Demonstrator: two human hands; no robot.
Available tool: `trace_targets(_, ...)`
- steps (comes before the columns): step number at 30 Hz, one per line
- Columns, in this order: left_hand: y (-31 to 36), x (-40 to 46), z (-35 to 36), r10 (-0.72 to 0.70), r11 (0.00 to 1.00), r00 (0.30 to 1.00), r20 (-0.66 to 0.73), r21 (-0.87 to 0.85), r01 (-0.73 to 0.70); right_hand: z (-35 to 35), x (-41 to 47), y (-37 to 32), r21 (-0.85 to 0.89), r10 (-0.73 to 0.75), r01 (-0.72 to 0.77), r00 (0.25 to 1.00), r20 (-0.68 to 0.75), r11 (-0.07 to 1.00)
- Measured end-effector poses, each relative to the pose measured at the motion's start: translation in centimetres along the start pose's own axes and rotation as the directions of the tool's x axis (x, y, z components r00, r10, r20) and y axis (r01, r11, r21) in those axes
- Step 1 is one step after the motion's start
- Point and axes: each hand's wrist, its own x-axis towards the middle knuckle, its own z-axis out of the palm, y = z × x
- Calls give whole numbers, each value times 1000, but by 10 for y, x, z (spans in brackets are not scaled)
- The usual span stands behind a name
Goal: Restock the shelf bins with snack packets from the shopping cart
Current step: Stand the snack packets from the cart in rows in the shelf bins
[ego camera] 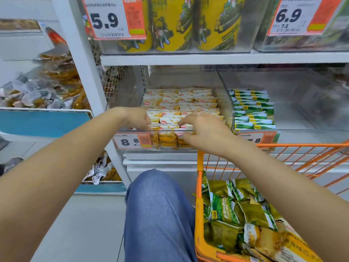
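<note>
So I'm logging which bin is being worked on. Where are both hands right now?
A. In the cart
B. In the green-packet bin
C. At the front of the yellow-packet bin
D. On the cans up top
C: the left hand and right hand both rest on the front rows of yellow packets, left of the green packets.
</note>
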Motion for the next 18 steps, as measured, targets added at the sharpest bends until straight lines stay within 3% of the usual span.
trace_targets(3, -15, -8, -4, 54, 983, 988, -148, -169, -79, 7, 25, -4, 43, 20, -19, 1000, -21, 999)
trace_targets(5, -24, -12, -8, 67, 982, 972, -225, -155, -104, 11, 42, -5, 93, 34, -30, 999, -37, 995)
trace_targets(13, -31, 0, -3, 101, 993, 983, -154, 70, -91, 40, 111, -21, 183, -51, 31, 993, 109, 983)
trace_targets(18, -26, 4, -2, 112, 988, 983, -144, 123, -95, 55, 128, -17, 252, 9, -54, 984, 177, 966)
